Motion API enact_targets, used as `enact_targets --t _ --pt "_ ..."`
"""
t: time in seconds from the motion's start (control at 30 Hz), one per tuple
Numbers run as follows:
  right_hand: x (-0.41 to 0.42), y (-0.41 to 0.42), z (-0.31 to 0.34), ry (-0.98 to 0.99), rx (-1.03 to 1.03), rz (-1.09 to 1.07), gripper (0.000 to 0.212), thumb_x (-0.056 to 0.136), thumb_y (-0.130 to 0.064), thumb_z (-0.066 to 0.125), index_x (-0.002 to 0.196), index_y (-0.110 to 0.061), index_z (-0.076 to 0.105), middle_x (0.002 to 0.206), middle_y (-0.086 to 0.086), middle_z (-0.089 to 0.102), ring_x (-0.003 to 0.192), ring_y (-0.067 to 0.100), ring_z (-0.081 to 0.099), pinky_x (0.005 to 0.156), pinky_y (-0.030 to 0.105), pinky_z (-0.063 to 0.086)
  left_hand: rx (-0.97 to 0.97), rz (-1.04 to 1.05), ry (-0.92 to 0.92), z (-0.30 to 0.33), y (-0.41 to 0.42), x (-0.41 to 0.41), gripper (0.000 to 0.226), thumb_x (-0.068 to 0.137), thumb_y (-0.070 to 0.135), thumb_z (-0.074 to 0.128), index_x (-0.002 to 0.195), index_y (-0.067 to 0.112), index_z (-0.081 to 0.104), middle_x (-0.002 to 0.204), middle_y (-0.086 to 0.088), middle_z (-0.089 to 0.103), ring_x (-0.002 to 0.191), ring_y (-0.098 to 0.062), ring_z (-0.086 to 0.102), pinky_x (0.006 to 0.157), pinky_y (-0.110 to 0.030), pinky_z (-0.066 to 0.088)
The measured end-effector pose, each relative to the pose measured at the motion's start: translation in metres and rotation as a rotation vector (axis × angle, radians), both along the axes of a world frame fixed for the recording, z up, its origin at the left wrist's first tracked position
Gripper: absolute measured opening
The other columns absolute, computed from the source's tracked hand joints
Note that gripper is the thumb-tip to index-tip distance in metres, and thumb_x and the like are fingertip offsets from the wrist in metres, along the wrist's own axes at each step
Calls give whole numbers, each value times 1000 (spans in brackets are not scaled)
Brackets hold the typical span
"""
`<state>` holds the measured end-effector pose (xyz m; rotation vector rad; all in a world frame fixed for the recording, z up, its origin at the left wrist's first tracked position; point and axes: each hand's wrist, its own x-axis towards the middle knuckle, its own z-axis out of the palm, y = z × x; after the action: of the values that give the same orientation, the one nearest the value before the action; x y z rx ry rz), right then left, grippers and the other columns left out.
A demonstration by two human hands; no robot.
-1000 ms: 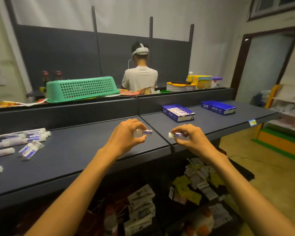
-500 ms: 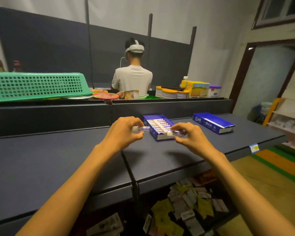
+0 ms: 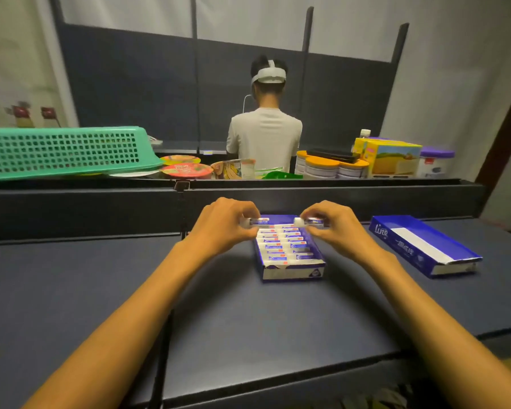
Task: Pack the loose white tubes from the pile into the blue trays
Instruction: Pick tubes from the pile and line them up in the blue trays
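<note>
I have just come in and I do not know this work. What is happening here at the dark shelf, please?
A person is packing small white tubes into blue trays. The left hand pinches one white tube and the right hand pinches another tube, both held over the far end of the nearer blue tray. That tray already holds rows of tubes and looks nearly full. A second blue tray lies to the right on the shelf. Beyond the shelf, another person stands facing away.
</note>
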<state>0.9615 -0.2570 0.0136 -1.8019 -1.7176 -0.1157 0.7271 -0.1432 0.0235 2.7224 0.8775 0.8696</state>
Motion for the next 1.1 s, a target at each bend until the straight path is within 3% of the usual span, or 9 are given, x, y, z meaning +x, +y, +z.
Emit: enact_targets --t 0.27,0.53,0.63,0.83,1.1 --pt "49 58 -1 -21 -105 154 25 83 -26 74 106 -26 64 106 -8 62 98 9 57 80 26 50 -11 142 107 0 12 52 26 82 35 70 106 25 67 105 4 71 92 -15 64 75 -29 50" --pt "62 91 3 -18 -140 227 20 87 -24 69 105 -28 65 109 -8 63 100 10 58 84 33 54 -44 111 243 -7 31 85 28 87 34 67 112 23 63 107 3 68 85 -8 54 71 -24 40" --pt "66 97 3 -4 -117 250 19 86 -24 69 104 -29 66 107 -10 64 99 9 59 84 33 55 -36 87 305 -12 39 91 23 89 29 65 111 21 66 106 2 69 89 -12 62 71 -23 42" --pt "68 101 1 12 -120 249 21 85 -22 71 104 -29 66 105 -11 64 96 8 60 83 33 55 -39 80 385 -12 51 93 18 89 26 65 105 18 67 104 0 69 94 -16 62 75 -27 48" --pt "63 93 -1 10 -161 244 24 87 -24 70 110 -26 63 110 -7 64 100 9 58 81 29 54 -60 71 401 -17 54 94 24 90 21 64 113 21 65 113 -2 67 103 -18 62 87 -38 53"
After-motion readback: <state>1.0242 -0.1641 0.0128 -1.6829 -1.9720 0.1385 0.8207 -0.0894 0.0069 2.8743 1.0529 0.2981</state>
